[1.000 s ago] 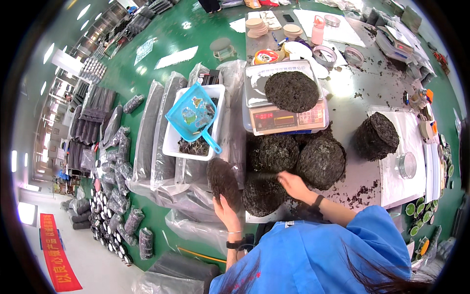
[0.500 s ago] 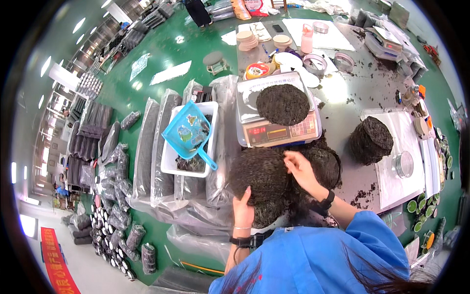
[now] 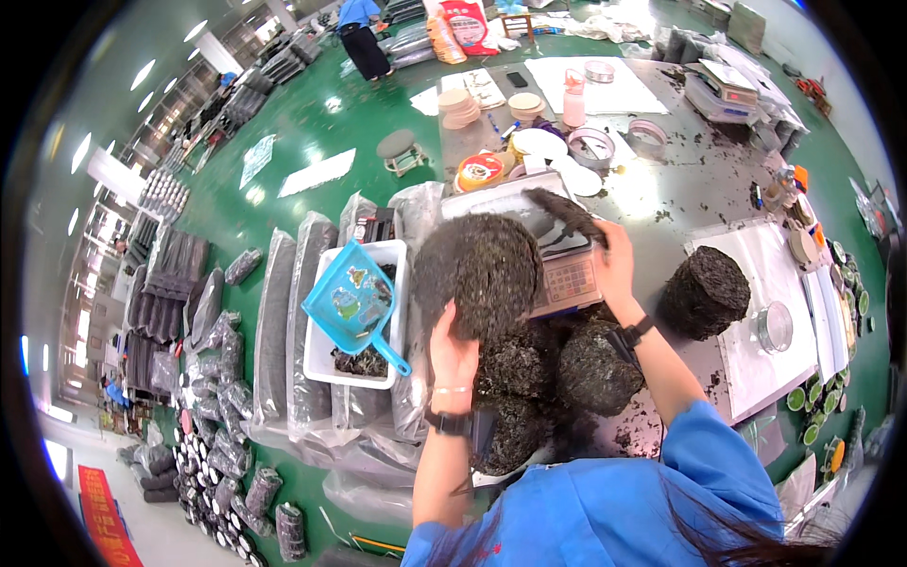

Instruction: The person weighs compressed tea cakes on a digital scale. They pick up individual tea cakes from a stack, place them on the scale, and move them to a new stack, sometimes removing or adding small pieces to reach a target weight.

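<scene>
My left hand (image 3: 453, 352) holds up a round, dark cake of what looks like dried seaweed (image 3: 480, 274), which covers part of the digital scale (image 3: 569, 281) and hides its display. At the scale's right side, my right hand (image 3: 618, 266) is closed on the edge of a second, thinner dried seaweed cake (image 3: 565, 215). That one is tilted up off the weighing plate, its far end toward the back. Below both hands lie more seaweed cakes (image 3: 599, 369), piled near my body. A stack of them (image 3: 704, 293) stands to the right.
A blue dustpan (image 3: 350, 300) lies across a white bin (image 3: 319, 352) on the left, beside long plastic-wrapped rolls (image 3: 276, 326). White paper (image 3: 756, 255) with a clear ring (image 3: 776, 326) lies at right. Lids, rings and a pink bottle (image 3: 573, 99) stand behind the scale.
My right hand has moved from the left-hand cake to the scale and tipped up the cake that lay flat there. My left hand has raised its cake in front of the scale.
</scene>
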`<state>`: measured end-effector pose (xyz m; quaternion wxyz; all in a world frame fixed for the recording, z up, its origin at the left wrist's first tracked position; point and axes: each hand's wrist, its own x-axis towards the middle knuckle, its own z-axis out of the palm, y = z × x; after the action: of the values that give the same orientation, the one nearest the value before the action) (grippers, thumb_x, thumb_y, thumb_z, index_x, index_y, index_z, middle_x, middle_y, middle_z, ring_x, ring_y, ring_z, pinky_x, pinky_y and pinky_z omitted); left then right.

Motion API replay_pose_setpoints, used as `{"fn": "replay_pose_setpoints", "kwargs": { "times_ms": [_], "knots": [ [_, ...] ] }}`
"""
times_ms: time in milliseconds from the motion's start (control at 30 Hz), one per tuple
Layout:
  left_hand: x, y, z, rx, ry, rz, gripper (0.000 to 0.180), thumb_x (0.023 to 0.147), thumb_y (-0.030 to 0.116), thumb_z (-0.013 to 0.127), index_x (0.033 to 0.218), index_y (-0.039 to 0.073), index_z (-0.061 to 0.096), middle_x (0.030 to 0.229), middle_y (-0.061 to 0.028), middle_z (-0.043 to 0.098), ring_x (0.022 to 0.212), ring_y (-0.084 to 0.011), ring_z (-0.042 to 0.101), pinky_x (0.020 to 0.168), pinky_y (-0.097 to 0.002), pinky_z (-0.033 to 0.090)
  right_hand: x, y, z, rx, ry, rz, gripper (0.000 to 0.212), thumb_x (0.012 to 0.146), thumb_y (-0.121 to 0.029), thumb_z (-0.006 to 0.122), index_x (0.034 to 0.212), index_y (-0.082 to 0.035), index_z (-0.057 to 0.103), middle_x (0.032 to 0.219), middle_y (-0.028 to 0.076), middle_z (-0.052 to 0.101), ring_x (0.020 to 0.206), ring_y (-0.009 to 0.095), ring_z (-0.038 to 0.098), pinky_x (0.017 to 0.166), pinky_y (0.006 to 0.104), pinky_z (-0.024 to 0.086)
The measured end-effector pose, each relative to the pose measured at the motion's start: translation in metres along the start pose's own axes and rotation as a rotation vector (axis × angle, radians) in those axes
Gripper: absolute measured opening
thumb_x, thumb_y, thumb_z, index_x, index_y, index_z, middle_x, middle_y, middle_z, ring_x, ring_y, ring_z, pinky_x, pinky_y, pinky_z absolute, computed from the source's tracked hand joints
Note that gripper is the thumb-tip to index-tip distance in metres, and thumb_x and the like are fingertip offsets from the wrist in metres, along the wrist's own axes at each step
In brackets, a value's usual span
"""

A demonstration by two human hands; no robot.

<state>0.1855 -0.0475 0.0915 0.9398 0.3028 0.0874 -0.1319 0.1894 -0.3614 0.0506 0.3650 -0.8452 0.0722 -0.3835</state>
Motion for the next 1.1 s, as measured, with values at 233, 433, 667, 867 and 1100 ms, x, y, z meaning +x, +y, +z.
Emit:
{"fn": "replay_pose_setpoints", "kwargs": {
  "times_ms": [233,433,667,867,1100],
  "knots": [
    [0.042,-0.045,0.036,0.914,-0.025,0.333,0.121,0.082,0.033,0.087,0.16,-0.004,0.002,0.167,-0.0232,0.012,0.154,-0.0315,0.015,0.124,-0.0395,0.018,-0.023,-0.01,-0.097,0.899,0.018,0.719,0.044,0.09,-0.001,0.058,0.133,0.003,0.049,0.119,0.01,0.063,0.104,0.02,0.061,0.093,0.0305,0.047],
    [-0.016,-0.061,0.035,0.259,-0.256,-0.422,0.05,0.095,0.007,0.069,0.141,0.001,0.05,0.135,-0.0099,0.062,0.123,-0.0232,0.06,0.105,-0.0398,0.049,-0.08,-0.03,-0.102,0.79,-0.357,0.826,0.066,0.086,0.003,0.06,0.148,-0.006,0.04,0.132,0.01,0.056,0.119,0.021,0.055,0.103,0.0356,0.047],
    [-0.073,-0.08,0.009,0.494,-0.124,-0.215,0.036,0.101,0.018,0.066,0.132,0.0,0.061,0.126,-0.0059,0.067,0.114,-0.0146,0.061,0.099,-0.0315,0.049,-0.096,-0.118,-0.067,-0.041,-0.319,-0.131,0.054,0.073,-0.027,0.081,0.116,-0.002,0.061,0.11,0.017,0.062,0.105,0.04,0.057,0.093,0.0474,0.049],
    [-0.11,-0.101,-0.003,0.707,0.028,-0.061,0.04,0.104,0.027,0.062,0.129,-0.003,0.061,0.127,-0.0068,0.065,0.113,-0.0142,0.058,0.099,-0.029,0.046,-0.134,-0.1,-0.034,-0.067,-0.507,-0.033,0.028,0.072,-0.018,0.074,0.096,-0.003,0.069,0.089,0.013,0.065,0.087,0.034,0.064,0.075,0.0435,0.054],
    [-0.128,-0.093,-0.01,0.392,-0.012,-0.146,0.049,0.104,0.03,0.061,0.141,0.0,0.049,0.141,-0.0082,0.056,0.124,-0.0197,0.054,0.106,-0.0356,0.043,-0.128,-0.101,-0.05,0.159,-0.477,0.054,0.031,0.078,-0.002,0.068,0.108,-0.005,0.074,0.091,0.012,0.066,0.081,0.029,0.065,0.073,0.0367,0.054]
  ]
}}
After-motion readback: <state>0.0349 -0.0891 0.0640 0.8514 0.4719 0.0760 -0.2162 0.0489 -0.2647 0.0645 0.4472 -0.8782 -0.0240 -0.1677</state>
